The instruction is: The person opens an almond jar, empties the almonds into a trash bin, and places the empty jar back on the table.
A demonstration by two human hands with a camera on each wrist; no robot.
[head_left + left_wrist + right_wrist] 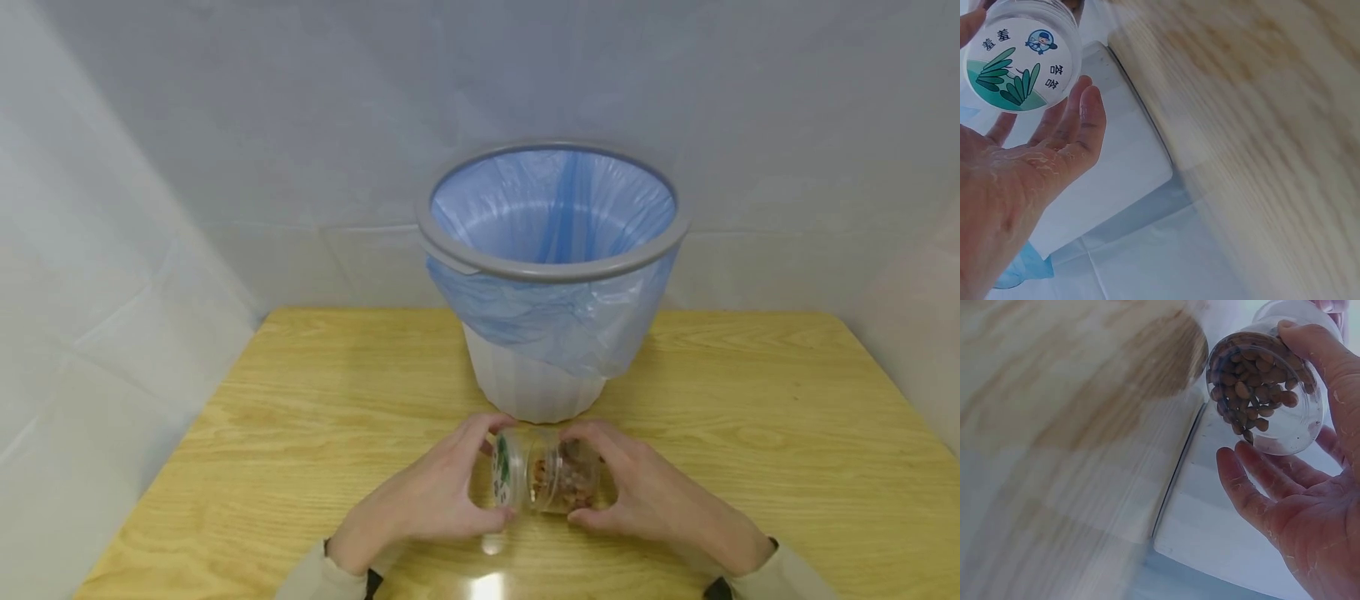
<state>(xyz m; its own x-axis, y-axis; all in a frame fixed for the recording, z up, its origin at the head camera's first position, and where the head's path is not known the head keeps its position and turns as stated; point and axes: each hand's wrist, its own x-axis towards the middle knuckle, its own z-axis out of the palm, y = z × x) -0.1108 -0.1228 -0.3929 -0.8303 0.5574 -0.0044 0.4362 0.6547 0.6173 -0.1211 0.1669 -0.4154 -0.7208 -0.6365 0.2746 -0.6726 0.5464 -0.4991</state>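
Observation:
A clear jar point(576, 482) is held on its side between my two hands, just in front of the bin. Small brown bean-like pieces point(1254, 381) show through its base in the right wrist view. My left hand point(438, 487) grips the lid end, fingers and thumb curved round its rim. That lid point(1022, 62) carries a white label with green leaves and dark characters. Around the base end, my right hand point(652, 492) grips the jar with thumb and fingers. Whether the lid is screwed on or loose, I cannot tell.
A white bin point(517, 375) with a grey rim point(555, 271) stands behind the hands on the wooden table point(337, 400). It is lined with a blue plastic bag point(540, 325) folded over the rim. Pale sheeting point(225, 125) hangs behind and beside the table.

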